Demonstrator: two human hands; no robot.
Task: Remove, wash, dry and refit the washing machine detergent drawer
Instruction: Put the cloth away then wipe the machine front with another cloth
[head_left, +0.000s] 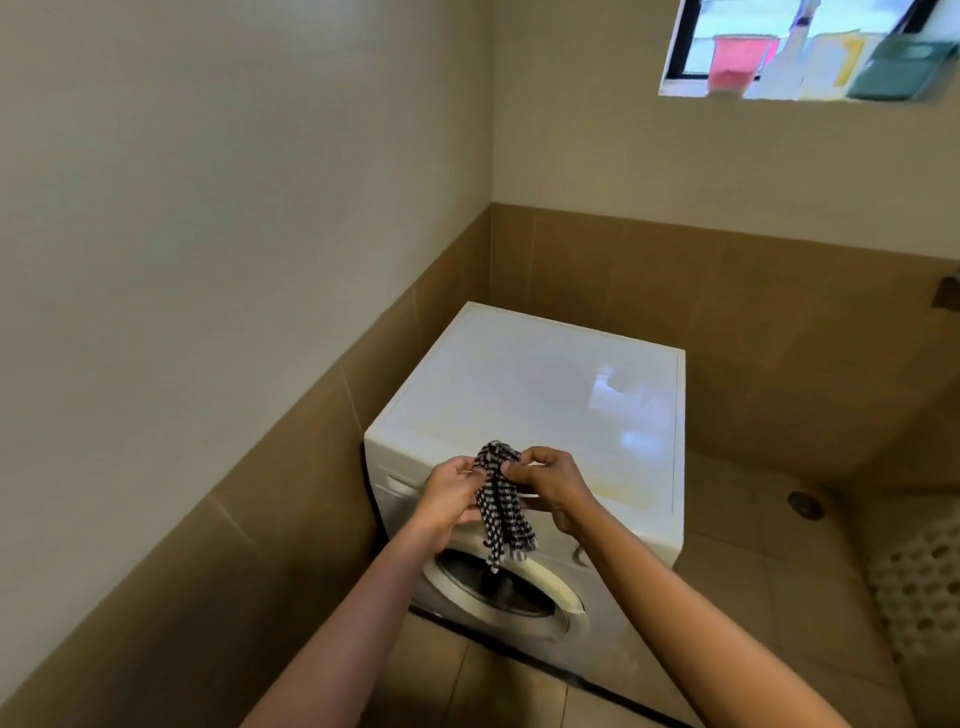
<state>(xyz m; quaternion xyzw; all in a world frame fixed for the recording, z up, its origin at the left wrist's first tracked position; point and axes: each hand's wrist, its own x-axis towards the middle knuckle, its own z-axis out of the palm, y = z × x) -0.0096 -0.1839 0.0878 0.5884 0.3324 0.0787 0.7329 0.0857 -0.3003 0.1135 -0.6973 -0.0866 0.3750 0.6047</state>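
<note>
A white front-loading washing machine (540, 395) stands in the corner, its round door (504, 592) facing me. Both my hands are held over its front top edge. My left hand (449, 493) and my right hand (550, 480) both pinch a black-and-white checked cloth (501, 504), which hangs bunched between them and dangles in front of the door. The detergent drawer front (397, 486) shows partly at the machine's upper left, mostly hidden behind my left hand.
Brown tiled walls enclose the corner on the left and behind the machine. A floor drain (805, 504) and a white perforated mat (919, 587) lie on the tiled floor to the right. A window (800, 47) sits high on the back wall.
</note>
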